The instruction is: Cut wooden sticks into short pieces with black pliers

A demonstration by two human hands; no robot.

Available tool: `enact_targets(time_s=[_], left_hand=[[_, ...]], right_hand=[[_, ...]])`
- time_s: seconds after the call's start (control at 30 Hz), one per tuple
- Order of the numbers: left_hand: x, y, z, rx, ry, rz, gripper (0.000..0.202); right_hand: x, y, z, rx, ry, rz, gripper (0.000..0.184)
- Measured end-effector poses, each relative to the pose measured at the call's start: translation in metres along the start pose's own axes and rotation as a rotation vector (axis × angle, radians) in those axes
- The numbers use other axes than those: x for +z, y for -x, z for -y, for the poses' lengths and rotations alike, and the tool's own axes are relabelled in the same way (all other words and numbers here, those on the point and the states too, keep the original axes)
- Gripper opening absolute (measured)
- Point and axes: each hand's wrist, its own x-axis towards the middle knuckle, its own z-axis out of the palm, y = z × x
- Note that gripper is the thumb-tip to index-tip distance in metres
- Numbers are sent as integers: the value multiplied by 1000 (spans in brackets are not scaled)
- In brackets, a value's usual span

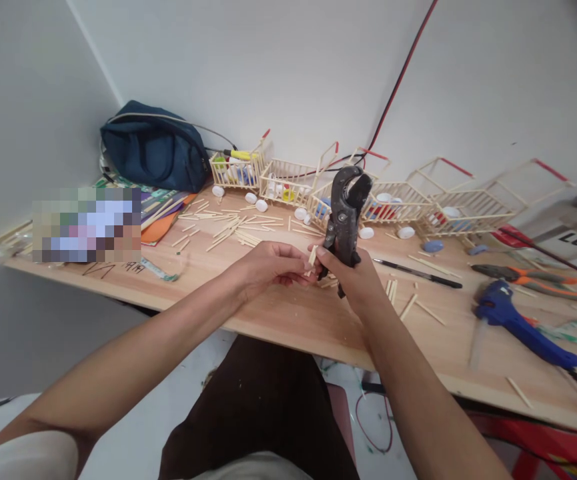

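Observation:
My right hand (pixel 353 273) is wrapped around a black pipe cutter (pixel 344 217), its curved jaw pointing up and away from me. Between the hands, a few short wooden sticks (pixel 313 256) stand pinched at the fingertips of my left hand (pixel 281 265). The right thumb lies close against these sticks, so I cannot tell whether it grips them too. Many loose wooden sticks (pixel 225 227) are scattered on the table beyond my left hand. Other cut pieces (pixel 408 307) lie to the right of my right wrist.
Several small stick-built carts (pixel 401 202) with red handles line the wall. On the wooden table (pixel 288 320) lie a blue glue gun (pixel 523 327), orange-handled pliers (pixel 533 277) and a black pen (pixel 418 273). A blue bag (pixel 155 150) sits back left.

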Motion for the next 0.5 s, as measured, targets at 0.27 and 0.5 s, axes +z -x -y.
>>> enact_targets(time_s=[0.27, 0.5], left_hand=[[0, -2, 1, -1, -42, 6, 16], [-2, 0, 5, 11, -4, 49, 26]], right_hand=[[2, 0, -1, 19, 46, -39, 27], [1, 0, -2, 26, 96, -36, 28]])
